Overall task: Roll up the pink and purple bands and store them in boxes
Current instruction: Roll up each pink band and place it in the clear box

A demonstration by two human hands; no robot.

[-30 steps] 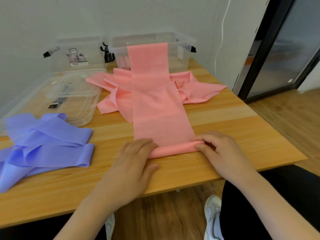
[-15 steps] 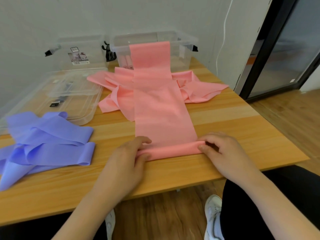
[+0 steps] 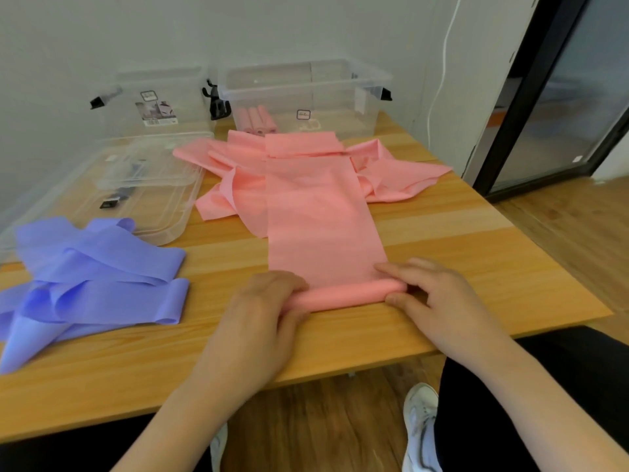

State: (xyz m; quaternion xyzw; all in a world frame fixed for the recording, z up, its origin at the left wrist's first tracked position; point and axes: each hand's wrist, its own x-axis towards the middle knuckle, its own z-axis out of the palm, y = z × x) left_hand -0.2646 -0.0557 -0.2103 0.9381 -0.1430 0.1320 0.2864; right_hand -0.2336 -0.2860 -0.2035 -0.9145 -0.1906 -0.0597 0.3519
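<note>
A pink band (image 3: 320, 219) lies stretched along the wooden table (image 3: 476, 267), its near end wound into a short roll (image 3: 343, 294). My left hand (image 3: 262, 311) grips the roll's left end. My right hand (image 3: 439, 298) pinches the right end with fingers on top and thumb below. More pink bands (image 3: 398, 175) lie heaped behind. A pile of purple bands (image 3: 92, 277) lies at the left. Rolled pink bands (image 3: 257, 119) sit inside the clear box (image 3: 367, 103) at the back.
A second clear box (image 3: 156, 103) stands at the back left. Two clear lids (image 3: 149, 185) lie stacked in front of it. The table's near edge runs just below my hands. A dark door frame (image 3: 531, 103) stands at the right.
The far end of the pink band has slipped off the box rim and now lies on the heap. The roll has grown thicker and both hands have shifted slightly away from me.
</note>
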